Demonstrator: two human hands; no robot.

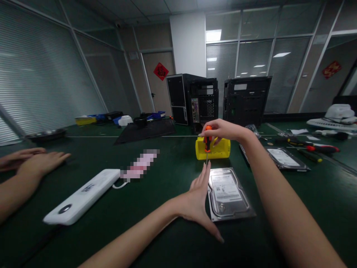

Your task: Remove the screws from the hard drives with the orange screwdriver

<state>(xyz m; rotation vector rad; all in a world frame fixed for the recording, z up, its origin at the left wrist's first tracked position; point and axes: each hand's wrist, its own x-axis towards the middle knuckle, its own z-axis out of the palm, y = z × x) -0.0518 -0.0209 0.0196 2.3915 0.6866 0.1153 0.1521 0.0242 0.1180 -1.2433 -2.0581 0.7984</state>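
Note:
A silver hard drive (227, 191) with a white label lies flat on the dark green table. My right hand (220, 130) grips an orange-and-black screwdriver (208, 144) from above by its handle. The screwdriver stands nearly upright, its shaft pointing down at the drive's far left corner; my fingertips hide the tip. Along the drive's left edge rests my left hand (196, 201), fingers stretched out toward the shaft and thumb spread along the near side. It holds nothing that I can see. Just behind the screwdriver sits a yellow bin (223, 149).
Another hard drive (284, 158) and several screwdrivers (323, 149) lie at the right. A white power strip (83, 197) is on the left, near another person's hands (41, 162). Computer cases (247, 100) stand at the back, beside a black mat (147, 130).

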